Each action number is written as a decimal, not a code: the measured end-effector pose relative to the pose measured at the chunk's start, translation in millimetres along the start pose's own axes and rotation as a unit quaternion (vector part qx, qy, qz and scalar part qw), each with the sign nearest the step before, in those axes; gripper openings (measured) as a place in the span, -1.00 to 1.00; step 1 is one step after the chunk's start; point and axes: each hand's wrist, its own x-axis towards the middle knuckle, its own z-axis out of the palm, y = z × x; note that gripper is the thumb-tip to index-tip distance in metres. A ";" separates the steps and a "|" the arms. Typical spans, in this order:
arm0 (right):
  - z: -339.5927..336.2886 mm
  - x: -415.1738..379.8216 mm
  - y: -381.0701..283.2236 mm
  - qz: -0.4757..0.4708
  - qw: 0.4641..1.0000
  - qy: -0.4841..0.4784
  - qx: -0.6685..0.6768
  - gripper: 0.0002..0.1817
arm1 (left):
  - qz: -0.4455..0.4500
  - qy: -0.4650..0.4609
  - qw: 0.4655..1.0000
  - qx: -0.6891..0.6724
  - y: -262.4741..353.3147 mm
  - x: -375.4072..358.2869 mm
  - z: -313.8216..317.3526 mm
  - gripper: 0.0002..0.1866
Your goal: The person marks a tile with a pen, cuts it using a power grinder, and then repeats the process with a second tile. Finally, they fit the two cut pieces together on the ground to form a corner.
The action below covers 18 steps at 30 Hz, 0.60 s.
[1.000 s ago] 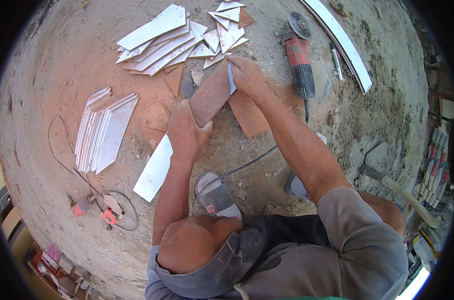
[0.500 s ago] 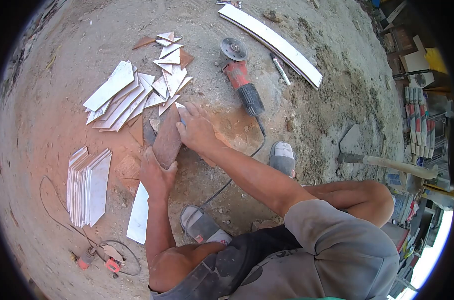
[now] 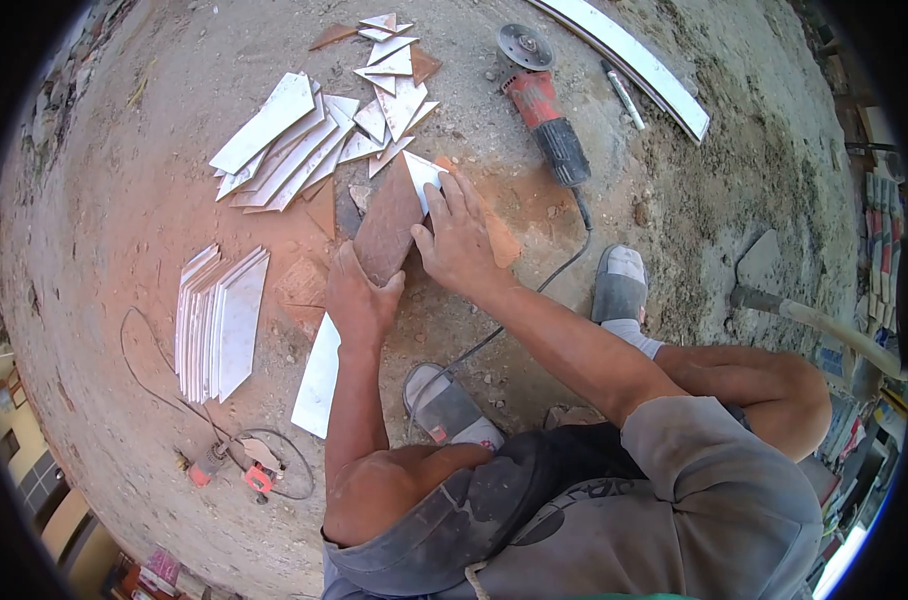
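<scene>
A brown tile [image 3: 388, 232], pointed at its far end, lies tilted in front of me. My left hand [image 3: 362, 295] grips its near end, thumb along one side and fingers on the other. Against its right edge a white tile piece [image 3: 426, 178] shows, partly covered. My right hand [image 3: 459, 235] rests over this white piece with fingers stretched out and thumb apart. Underneath the right hand an orange-brown slab [image 3: 500, 238] is partly visible. Near my left wrist lies another white tile [image 3: 319, 380].
An angle grinder [image 3: 544, 105] and its cord lie ahead right. White tile strips [image 3: 274, 130], triangular offcuts [image 3: 394, 65] and a tile stack [image 3: 221, 325] sit leftward. A marker [image 3: 624, 95], long curved pieces [image 3: 634, 55], a small red tool [image 3: 210, 465] and a shovel [image 3: 814, 325] surround me.
The camera view has turned, moving the scene rightward. My right hand has slid back from the tile's tip, its fingers now flatter, and more of the white piece shows. The left hand keeps its grip.
</scene>
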 end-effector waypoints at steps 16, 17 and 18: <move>-31.9 -14.1 54.0 0.071 0.995 0.004 0.066 -0.44 | -0.038 -0.023 0.999 0.000 8.0 1.0 -4.1 -0.14; -35.9 -13.9 55.4 0.071 0.995 0.001 0.068 -0.44 | -0.033 -0.020 0.999 0.002 7.5 0.2 -3.4 -0.14; -42.2 -11.8 56.6 0.067 0.995 0.014 0.078 -0.46 | -0.036 -0.021 0.999 0.004 7.7 -0.1 -3.5 -0.14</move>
